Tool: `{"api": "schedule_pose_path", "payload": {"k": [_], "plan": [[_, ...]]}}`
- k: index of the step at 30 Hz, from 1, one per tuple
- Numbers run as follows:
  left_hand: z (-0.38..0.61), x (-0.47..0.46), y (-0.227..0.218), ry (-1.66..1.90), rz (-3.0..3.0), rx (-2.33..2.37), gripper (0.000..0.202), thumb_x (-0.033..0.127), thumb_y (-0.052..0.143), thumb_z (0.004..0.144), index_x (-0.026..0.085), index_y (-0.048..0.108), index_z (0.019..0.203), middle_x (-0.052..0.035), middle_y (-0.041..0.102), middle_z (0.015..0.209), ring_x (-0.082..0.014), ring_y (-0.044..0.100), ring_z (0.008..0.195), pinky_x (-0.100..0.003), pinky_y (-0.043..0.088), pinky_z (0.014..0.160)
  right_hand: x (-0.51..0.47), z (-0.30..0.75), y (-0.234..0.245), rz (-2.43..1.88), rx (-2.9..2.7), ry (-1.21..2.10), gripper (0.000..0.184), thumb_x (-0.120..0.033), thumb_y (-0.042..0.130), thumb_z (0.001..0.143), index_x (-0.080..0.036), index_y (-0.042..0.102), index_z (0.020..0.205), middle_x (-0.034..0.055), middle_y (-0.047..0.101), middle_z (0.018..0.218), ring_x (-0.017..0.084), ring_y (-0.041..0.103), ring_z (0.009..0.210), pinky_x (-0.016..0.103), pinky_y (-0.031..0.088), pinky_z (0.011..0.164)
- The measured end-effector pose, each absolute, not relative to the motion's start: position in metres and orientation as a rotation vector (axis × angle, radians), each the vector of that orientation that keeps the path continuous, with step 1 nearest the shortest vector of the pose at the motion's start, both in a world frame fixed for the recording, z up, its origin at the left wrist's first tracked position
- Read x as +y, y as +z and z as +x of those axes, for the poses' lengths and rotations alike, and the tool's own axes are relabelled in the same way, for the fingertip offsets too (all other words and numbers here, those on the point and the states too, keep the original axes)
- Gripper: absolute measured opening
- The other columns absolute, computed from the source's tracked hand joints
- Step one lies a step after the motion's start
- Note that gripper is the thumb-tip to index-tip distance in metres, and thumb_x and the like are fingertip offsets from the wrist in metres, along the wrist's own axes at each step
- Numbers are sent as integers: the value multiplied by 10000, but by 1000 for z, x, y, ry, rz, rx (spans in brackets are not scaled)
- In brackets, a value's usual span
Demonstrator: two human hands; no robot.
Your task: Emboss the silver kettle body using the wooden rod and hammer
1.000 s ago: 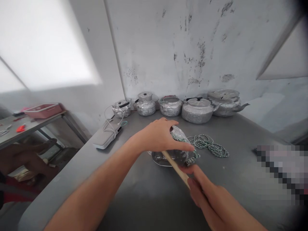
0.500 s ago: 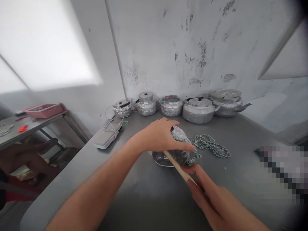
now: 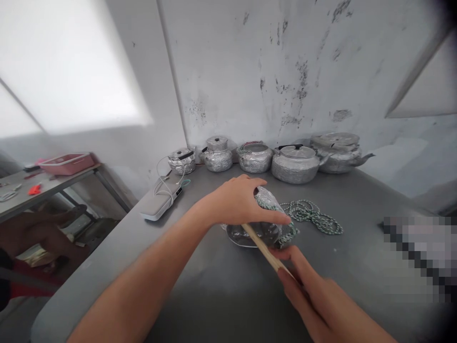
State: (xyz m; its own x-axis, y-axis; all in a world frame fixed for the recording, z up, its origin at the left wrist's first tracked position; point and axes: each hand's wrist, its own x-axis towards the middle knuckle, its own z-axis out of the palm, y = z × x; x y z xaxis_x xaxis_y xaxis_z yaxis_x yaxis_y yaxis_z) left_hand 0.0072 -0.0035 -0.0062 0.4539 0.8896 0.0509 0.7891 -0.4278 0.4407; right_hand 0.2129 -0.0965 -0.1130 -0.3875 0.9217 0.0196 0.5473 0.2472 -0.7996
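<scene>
As left hand (image 3: 237, 202) cups hammered metal pot (image 3: 267, 199), slim wooden stick (image 3: 262, 247)

Under the hands, a dimpled shiny metal pot (image 3: 266, 224), pale wooden stick (image 3: 262, 247), braided cord (image 3: 314, 216), matt grey surface (image 3: 200, 281).

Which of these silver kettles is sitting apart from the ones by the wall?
The kettle under the left hand, with green-and-white cord wound on it; the other five stand in a row along the wall.
</scene>
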Motion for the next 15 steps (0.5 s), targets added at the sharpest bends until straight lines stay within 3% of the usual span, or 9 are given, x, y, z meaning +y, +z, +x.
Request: {"api": "schedule_pose_path", "payload": {"k": [5,9,13,15], "plan": [[8,-3,-7,399,2360,1427,1027,849,655,700,252,491,1519,-122,554,1450,-353,538,1295,-417,466,1034,-98,211,-112,-1329,-1989,994,249,-481,367,1047,-309,495,1173,12,721,864,199,690,681,301,540,659],[7,-3,-7,391,2358,1420,1026,850,648,708,249,486,1523,-124,547,1457,-348,538,1296,-411,470,1029,-98,211,-113,-1330,-2021,1020,253,-480,345,1049,-315,507,1152,-26,683,726,191,601,519,306,506,560],[7,-3,-8,396,2368,1419,1035,862,642,700,257,482,1524,-120,551,1450,-347,537,1297,-410,476,1020,-99,212,-113,-1305,-1985,999,266,-470,347,1056,-307,488,1213,9,736,897,193,675,647,294,531,617],[7,-2,-9,395,2367,1421,1038,868,639,697,258,484,1523,-119,553,1448,-346,536,1297,-409,478,1018,-99,213,-114,-1310,-2021,1004,261,-450,354,1057,-308,505,1214,9,747,908,185,668,620,295,534,605]]}}
